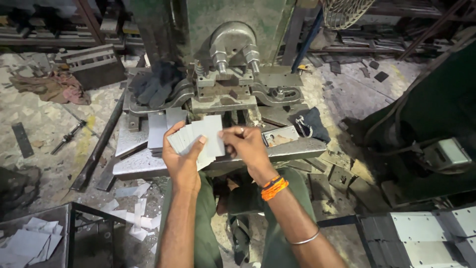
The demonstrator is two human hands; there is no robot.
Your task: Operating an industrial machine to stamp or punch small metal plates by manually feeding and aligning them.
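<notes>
My left hand (181,159) holds a fanned stack of small grey metal plates (198,136) in front of the press machine (230,74). The thumb lies across the plates. My right hand (245,146) pinches the right edge of the same fan; it wears a ring, orange thread bands and a thin bangle on the arm. Both hands hover just above the press's steel bed (297,148). A second pile of grey plates (158,130) rests on the bed to the left of the fan.
Dark gloves (153,84) lie on the press's left side. A small picture card (280,136) and a dark cloth (312,124) sit on the bed at right. A bin of cut plates (29,243) stands lower left, perforated sheets (426,233) lower right. Scrap litters the floor.
</notes>
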